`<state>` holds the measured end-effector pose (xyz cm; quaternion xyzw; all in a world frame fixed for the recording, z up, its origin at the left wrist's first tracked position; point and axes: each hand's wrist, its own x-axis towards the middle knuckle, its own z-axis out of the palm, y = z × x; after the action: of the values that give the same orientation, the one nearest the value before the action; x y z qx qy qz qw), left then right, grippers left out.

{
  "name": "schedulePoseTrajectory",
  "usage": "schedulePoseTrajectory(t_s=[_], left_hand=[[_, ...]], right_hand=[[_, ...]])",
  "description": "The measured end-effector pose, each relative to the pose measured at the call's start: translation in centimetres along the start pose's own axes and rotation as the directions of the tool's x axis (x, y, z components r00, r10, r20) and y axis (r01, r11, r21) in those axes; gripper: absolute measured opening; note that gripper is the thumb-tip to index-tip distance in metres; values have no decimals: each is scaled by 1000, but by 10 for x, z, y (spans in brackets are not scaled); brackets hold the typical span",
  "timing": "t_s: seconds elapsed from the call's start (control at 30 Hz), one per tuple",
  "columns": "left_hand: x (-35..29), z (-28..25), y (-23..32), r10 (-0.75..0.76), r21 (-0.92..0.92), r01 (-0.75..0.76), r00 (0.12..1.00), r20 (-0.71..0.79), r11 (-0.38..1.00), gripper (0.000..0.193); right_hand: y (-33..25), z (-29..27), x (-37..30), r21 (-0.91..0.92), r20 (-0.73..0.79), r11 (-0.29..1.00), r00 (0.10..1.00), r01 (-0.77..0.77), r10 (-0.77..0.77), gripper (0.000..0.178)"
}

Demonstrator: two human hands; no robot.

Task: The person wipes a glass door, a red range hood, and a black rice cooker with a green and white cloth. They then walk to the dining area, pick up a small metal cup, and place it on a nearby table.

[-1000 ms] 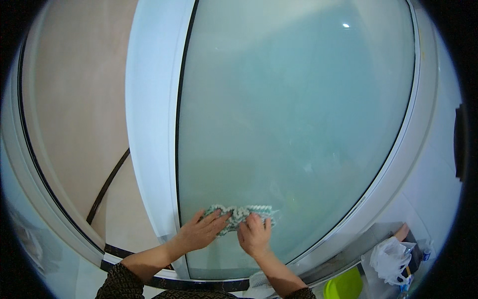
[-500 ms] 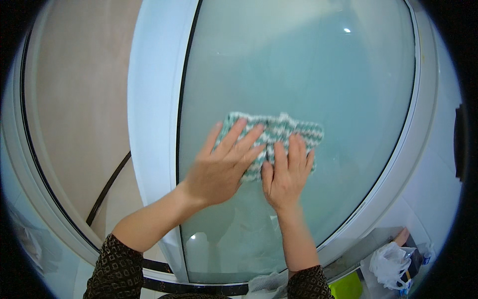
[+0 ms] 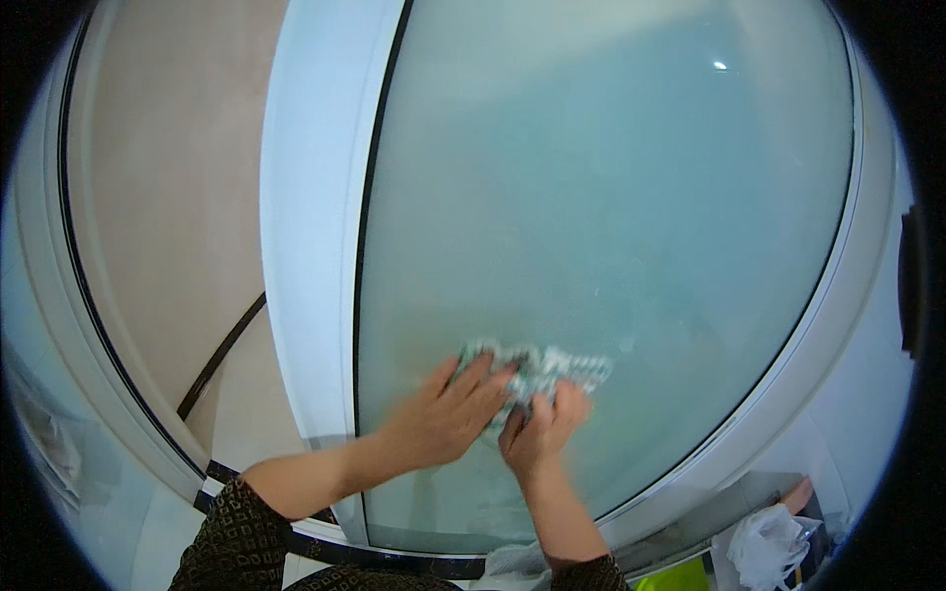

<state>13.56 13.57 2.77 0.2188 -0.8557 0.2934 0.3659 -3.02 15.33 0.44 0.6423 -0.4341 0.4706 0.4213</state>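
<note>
A green-and-white patterned cloth (image 3: 560, 362), bunched and a little smeared by motion, lies against the frosted glass panel (image 3: 611, 197). My left hand (image 3: 437, 422) presses on the cloth's left part with its fingers stretched out and slightly apart. Close beside it, my right hand (image 3: 545, 428) has its fingers curled into the cloth's lower right part. Both hands are low on the glass, and part of the cloth is hidden beneath the fingers.
A wide white frame post (image 3: 310, 217) borders the glass on the left, with a beige surface (image 3: 177, 197) beyond it. White framing (image 3: 719, 453) curves along the right. At lower right are a white plastic bag (image 3: 767, 547) and a bright green object (image 3: 675, 576).
Both hands and the cloth have moved down the glass. The cloth was spread fairly flat and is now bunched. My right fingers, straighter before, are now curled.
</note>
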Motion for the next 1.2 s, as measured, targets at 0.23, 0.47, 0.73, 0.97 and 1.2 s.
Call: schedulePoseTrajectory(t_s=[0.23, 0.47, 0.73, 0.97, 1.2], left_hand=[[-119, 50, 32, 74, -65, -67, 991, 110, 996, 28], [-118, 45, 19, 74, -47, -69, 989, 131, 997, 36], [5, -22, 31, -148, -77, 140, 983, -110, 987, 46], [64, -52, 3, -138, 77, 163, 955, -263, 984, 48], [-2, -20, 39, -123, 28, 127, 986, -109, 991, 34]], right_hand=[[-31, -21, -118, 95, 495, 994, 864, 47, -89, 24], [-29, -27, -100, 122, 531, 992, 844, 16, -79, 22], [-4, -57, 13, -45, 200, 998, 978, -42, 50, 28], [3, -48, 92, -76, -51, 994, 996, -74, 70, 36], [-6, -40, -12, -45, 184, 999, 983, -10, 19, 25]])
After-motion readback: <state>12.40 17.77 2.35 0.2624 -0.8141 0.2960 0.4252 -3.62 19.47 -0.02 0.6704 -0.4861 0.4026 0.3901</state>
